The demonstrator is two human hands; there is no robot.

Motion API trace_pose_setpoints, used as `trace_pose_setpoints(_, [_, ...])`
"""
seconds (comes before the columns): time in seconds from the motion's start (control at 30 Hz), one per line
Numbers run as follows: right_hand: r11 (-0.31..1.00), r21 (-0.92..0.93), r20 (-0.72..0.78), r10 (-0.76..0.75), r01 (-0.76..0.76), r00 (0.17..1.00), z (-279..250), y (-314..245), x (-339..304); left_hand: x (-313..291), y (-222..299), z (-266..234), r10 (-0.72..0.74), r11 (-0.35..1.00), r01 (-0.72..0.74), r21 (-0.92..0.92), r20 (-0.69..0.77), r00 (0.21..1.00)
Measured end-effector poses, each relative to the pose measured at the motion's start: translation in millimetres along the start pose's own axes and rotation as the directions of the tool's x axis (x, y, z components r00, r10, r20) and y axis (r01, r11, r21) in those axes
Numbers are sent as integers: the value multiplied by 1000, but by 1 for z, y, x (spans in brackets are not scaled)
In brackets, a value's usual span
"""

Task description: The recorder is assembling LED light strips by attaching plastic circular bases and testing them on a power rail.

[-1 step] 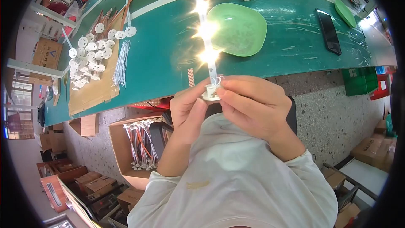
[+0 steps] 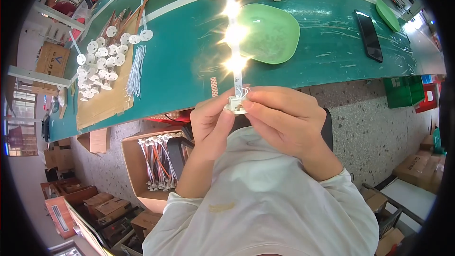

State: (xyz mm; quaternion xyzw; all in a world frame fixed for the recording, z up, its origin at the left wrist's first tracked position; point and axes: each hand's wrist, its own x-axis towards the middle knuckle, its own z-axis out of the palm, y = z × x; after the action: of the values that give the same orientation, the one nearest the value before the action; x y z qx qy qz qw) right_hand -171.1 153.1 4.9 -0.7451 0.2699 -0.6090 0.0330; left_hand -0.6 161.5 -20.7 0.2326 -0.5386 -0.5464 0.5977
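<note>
Between my hands stands a lit LED strip (image 2: 238, 84), its lower end set in a white round base (image 2: 235, 106). Bright glare hides parts of the strip higher up. Closed on the left side of that base is my left hand (image 2: 208, 124), thumb and fingers pinching its rim. My right hand (image 2: 290, 117) is closed too, with thumb and forefinger on the right of the base, by thin white wires (image 2: 245, 93) looping at the strip's foot. What its fingertips grip exactly is partly hidden.
Beyond the strip lies a green tray (image 2: 277, 33) on the green table (image 2: 180, 57). White-based pieces (image 2: 102, 64) and a bundle of white wires (image 2: 136, 73) lie on cardboard at left. A black phone (image 2: 368, 35) rests at right. An open carton (image 2: 135, 170) of similar pieces stands below left.
The upper end of the lit strip has swung slightly to the right, so it stands more upright. The base has shifted a little left; both hands keep their grip.
</note>
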Motion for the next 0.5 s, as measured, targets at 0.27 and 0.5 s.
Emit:
trace_pose_setpoints(0.27, [1000,-4,36,-1,1,999,-1,1,-1,4,-2,-2,-80,978,93,-186,76,994])
trace_pose_setpoints(0.5, [999,-13,126,38,-36,991,6,16,19,16,-6,-25,-68,980,71,-185,23,997])
